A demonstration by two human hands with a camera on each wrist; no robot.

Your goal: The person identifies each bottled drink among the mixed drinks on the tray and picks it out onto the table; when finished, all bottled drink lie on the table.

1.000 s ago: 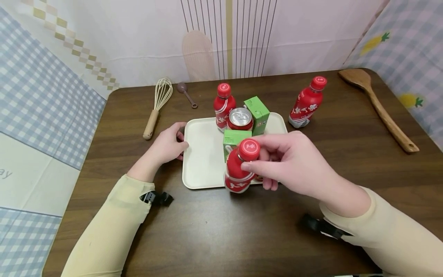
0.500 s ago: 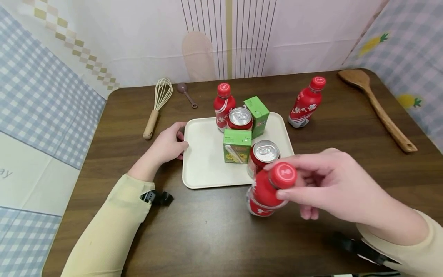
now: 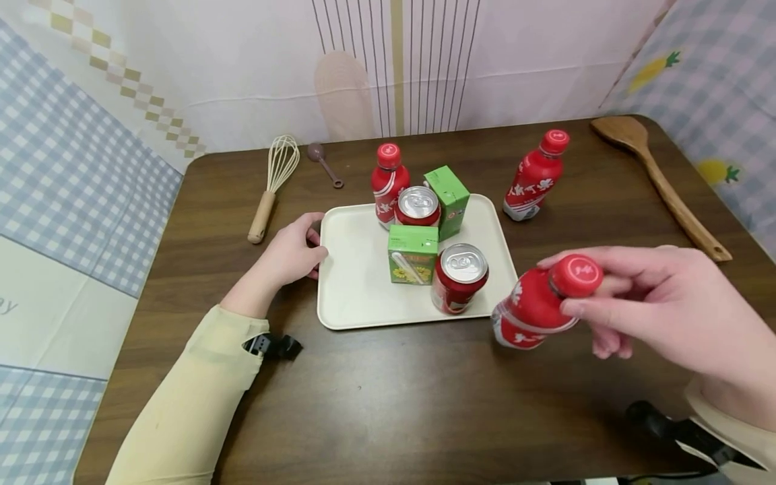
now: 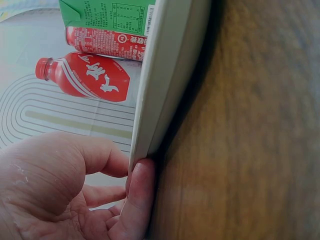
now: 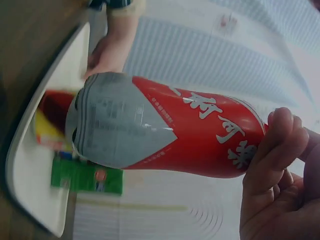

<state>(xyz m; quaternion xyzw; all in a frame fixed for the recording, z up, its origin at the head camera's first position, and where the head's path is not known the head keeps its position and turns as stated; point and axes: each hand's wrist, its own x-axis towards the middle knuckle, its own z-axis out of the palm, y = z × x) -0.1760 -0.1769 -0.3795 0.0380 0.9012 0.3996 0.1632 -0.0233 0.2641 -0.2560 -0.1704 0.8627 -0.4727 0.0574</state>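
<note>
My right hand [image 3: 661, 310] pinches a red soda bottle [image 3: 533, 306] near its cap, off the tray's front right corner. In the right wrist view the bottle [image 5: 170, 127] hangs tilted, its grey-and-red label showing. With thumb and fingers, my left hand [image 3: 297, 252] grips the left rim of the cream tray [image 3: 351, 296]. On the tray stand a second red bottle [image 3: 390, 185], a red soda can [image 3: 418, 205] behind a green drink carton [image 3: 413, 254], another carton [image 3: 450, 202] and a front can [image 3: 461, 276]. The left wrist view shows fingertips [image 4: 140, 175] against the tray's edge.
Another red bottle [image 3: 535, 176] stands on the wooden table [image 3: 376, 417] right of the tray. A wooden spatula [image 3: 667, 182] lies along the right side. To the left are a whisk [image 3: 273, 188] and a small brown spoon [image 3: 324, 164]. Patterned cloth [image 3: 242, 67] hangs behind the table.
My right hand has carried the bottle rightward from over the tray's front edge to beyond its front right corner, uncovering the front can. My left hand stays on the tray rim.
</note>
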